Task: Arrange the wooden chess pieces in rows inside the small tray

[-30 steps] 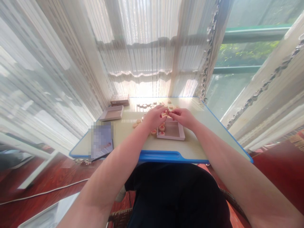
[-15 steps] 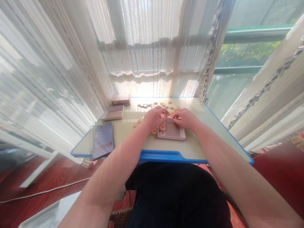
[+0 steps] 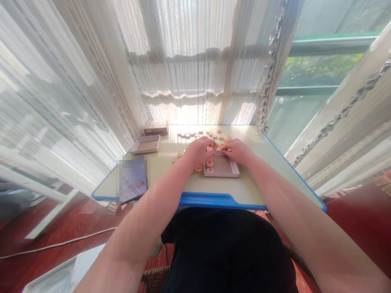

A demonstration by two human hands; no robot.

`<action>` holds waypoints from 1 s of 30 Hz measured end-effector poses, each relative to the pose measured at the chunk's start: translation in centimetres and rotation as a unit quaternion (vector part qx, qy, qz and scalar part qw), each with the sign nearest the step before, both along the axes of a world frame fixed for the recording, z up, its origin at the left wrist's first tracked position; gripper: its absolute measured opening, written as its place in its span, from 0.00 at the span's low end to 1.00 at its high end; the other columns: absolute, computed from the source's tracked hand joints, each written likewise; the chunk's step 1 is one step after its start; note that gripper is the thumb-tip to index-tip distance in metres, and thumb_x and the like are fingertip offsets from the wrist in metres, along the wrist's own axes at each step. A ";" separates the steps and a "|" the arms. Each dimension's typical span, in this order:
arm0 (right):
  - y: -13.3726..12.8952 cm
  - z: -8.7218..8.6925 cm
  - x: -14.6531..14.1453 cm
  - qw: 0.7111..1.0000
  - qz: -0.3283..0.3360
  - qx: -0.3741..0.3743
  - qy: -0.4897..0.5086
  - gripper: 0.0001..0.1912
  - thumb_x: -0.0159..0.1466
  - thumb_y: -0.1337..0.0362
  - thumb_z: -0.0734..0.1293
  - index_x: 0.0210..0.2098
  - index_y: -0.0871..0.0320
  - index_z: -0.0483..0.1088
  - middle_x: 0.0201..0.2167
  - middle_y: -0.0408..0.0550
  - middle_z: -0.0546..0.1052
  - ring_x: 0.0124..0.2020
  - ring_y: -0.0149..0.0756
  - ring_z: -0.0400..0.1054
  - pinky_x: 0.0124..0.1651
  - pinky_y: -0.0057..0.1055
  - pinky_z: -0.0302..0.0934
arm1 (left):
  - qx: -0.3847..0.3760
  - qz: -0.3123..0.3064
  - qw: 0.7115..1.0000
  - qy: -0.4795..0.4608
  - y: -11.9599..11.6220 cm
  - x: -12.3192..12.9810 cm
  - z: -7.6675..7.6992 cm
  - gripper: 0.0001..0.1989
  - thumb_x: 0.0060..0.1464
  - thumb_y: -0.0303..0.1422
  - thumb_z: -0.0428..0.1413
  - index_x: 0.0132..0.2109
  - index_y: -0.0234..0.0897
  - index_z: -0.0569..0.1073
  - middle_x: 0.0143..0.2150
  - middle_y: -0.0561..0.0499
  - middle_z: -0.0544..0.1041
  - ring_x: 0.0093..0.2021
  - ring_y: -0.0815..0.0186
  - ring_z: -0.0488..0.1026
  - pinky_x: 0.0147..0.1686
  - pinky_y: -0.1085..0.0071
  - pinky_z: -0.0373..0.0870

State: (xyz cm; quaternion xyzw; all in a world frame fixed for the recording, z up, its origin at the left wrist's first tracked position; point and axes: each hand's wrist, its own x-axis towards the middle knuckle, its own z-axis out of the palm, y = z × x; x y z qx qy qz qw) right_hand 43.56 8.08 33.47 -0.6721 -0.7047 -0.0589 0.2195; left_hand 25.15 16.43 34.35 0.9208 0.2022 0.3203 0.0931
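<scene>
"Where are the hands?"

"Both over the middle of the table [image 3: 171,183]. The left hand [image 3: 198,152] is by the far left corner of the open box [image 3: 222,167], and the right hand [image 3: 240,152] is at its far right part."

"What is the left one's grip like?"

"Fingers curled, with a small gap between thumb and forefinger. A piece [image 3: 214,146] shows at the fingertips, but I can't tell whether it's gripped or lies just behind them."

"And the right?"

"Its fingers and thumb are bent close together at the box's far wall, near some pieces. I can't tell how far open they are or if they have hold of one."

"What's in the box?"

"Round pieces with red characters, in a line along the left wall. The nearest piece [image 3: 210,170] sits in the near left corner; the bare floor shows to the right of the line."

"Any others?"

"Some lie on the table just left of the box, partly hidden by the left hand and forearm. More are spread beyond both hands, with a dark-edged row [image 3: 187,135] at the far side."

"And over to the left?"

"An open tray [image 3: 146,145], a closed packet [image 3: 156,127] behind it, and a tablet [image 3: 133,179], partly blurred, near the table's left edge."
</scene>
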 end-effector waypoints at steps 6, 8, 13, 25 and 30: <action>0.3 -0.3 0.3 1.000 0.010 0.010 0.006 0.10 0.59 0.63 0.65 0.34 0.55 0.79 0.32 0.49 0.78 0.40 0.41 0.67 0.47 0.36 0.59 | 0.011 0.008 1.000 -0.010 0.0 0.1 -0.1 0.12 0.50 0.32 0.56 0.43 0.38 0.75 0.37 0.49 0.75 0.32 0.67 0.71 0.34 0.70 0.68; 0.4 -0.4 0.3 1.000 0.008 0.009 0.008 0.10 0.59 0.63 0.64 0.34 0.56 0.79 0.32 0.50 0.77 0.40 0.42 0.67 0.46 0.36 0.59 | 0.009 0.014 1.000 -0.014 0.0 0.1 0.0 0.12 0.50 0.32 0.56 0.43 0.38 0.75 0.37 0.49 0.75 0.33 0.67 0.71 0.35 0.70 0.68; 0.3 -0.3 0.2 1.000 0.002 0.004 0.003 0.11 0.60 0.61 0.64 0.33 0.56 0.78 0.33 0.50 0.77 0.39 0.41 0.66 0.44 0.35 0.58 | 0.010 0.013 1.000 0.005 0.1 0.0 0.1 0.12 0.49 0.31 0.56 0.42 0.38 0.75 0.37 0.49 0.75 0.34 0.66 0.71 0.35 0.69 0.68; -1.6 1.6 -2.2 0.995 0.028 0.089 0.028 0.13 0.58 0.55 0.65 0.33 0.57 0.76 0.30 0.50 0.75 0.34 0.40 0.65 0.39 0.34 0.58 | -0.001 -0.008 1.000 0.019 0.4 -0.1 0.2 0.12 0.52 0.32 0.55 0.44 0.39 0.75 0.38 0.49 0.74 0.33 0.67 0.71 0.37 0.69 0.68; -1.4 1.4 -2.3 0.995 0.026 0.083 0.055 0.11 0.58 0.58 0.65 0.34 0.57 0.75 0.28 0.48 0.75 0.33 0.38 0.65 0.38 0.33 0.58 | -0.010 -0.015 1.000 0.005 0.4 -0.1 0.2 0.11 0.54 0.33 0.54 0.43 0.38 0.75 0.39 0.48 0.75 0.35 0.65 0.71 0.38 0.68 0.69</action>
